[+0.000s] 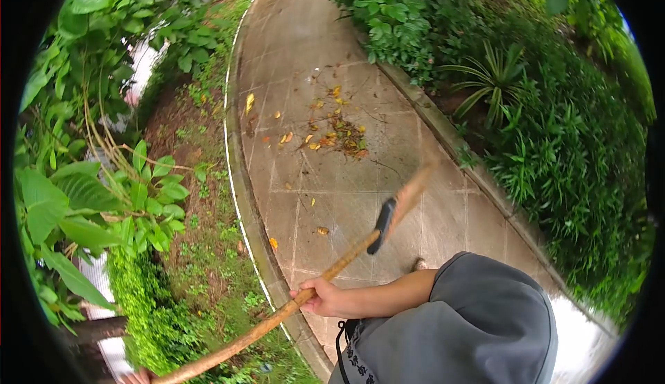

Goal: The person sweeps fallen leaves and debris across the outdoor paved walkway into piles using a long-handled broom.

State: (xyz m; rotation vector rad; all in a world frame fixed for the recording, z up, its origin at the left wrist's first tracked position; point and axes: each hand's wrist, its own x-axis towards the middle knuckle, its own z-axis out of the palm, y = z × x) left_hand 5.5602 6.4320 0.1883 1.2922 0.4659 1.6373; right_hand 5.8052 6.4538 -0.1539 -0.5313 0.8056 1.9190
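Observation:
My right hand (320,297) is wrapped around the long wooden handle of a broom (260,327). At the bottom left edge, my left hand (140,377) shows only in part, closed at the handle's far end. A black band (382,226) binds the handle to the tan bristle head, which is blurred and hangs over the paved path (325,211). Beyond the bristles lies a loose heap of yellow and brown leaves (345,135) with thin twigs. Single leaves, among them a yellow leaf (323,231), are scattered nearer to me.
A low stone curb (443,131) edges the path on the right, with dense shrubs (554,155) behind it. Along the left runs a white-lined curb (239,197), then soil and leafy plants (83,204). A foot (420,264) shows beside my grey shirt (464,322).

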